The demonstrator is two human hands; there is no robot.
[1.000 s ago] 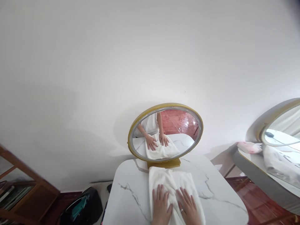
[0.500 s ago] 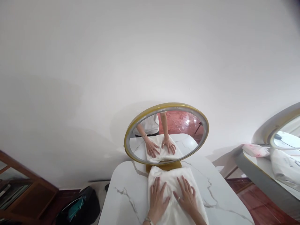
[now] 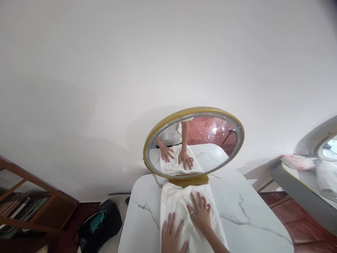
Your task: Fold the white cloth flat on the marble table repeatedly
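A white cloth (image 3: 181, 200), folded and soft like a towel, lies flat on the marble-patterned white table (image 3: 252, 225). Pressed on its left part, near the bottom of the view, is my left hand (image 3: 172, 235), fingers spread; its wrist is out of view. Farther up the cloth and to the right, my right hand (image 3: 201, 214) rests with fingers apart and a ring on one of them. Just beyond the cloth stands a round gold-rimmed mirror (image 3: 195, 140) on a gold base (image 3: 188, 181), reflecting both hands and the cloth.
A second table (image 3: 297, 186) at the right bears a pink-and-white packet (image 3: 297, 162), a white bundle (image 3: 326, 177) and another round mirror (image 3: 330, 147). At the lower left are a black bag (image 3: 105, 225) and a wooden shelf unit (image 3: 52, 211) with books. A white wall (image 3: 158, 52) closes off the back.
My left hand has slid back toward me along the cloth. My right hand has shifted slightly left and stays on the cloth's upper part. The camera view has tilted a little.
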